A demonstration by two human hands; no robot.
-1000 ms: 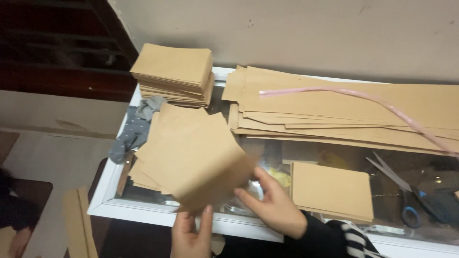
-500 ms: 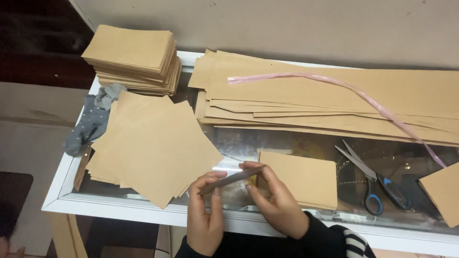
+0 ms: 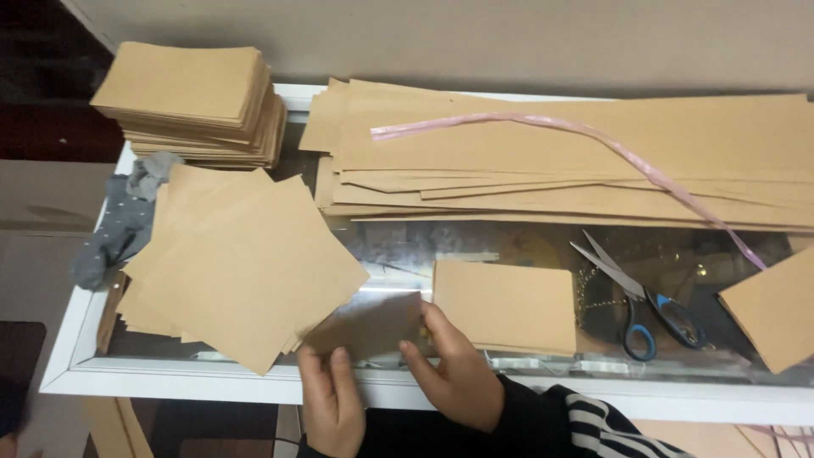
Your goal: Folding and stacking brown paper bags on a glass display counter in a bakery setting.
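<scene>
Both hands pinch one brown paper sheet (image 3: 366,326) at the tabletop's (image 3: 212,377) six o'clock edge; the left hand (image 3: 332,407) grips its lower left corner, the right hand (image 3: 454,373) its right end; the sheet looks light, thin and easily creased, so it is best taken by its edges; at nine o'clock fans a loose pile of square sheets (image 3: 242,271); at three o'clock a small flat stack (image 3: 509,305), then the scissors (image 3: 636,297); at twelve o'clock lie long paper strips (image 3: 551,161) under a pink plastic band (image 3: 593,140); at eleven o'clock stands a tall stack (image 3: 191,97).

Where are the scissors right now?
In the head view, the blue-handled scissors lie open on the glass table, right of the small brown paper stack and below the pink strip.
</scene>
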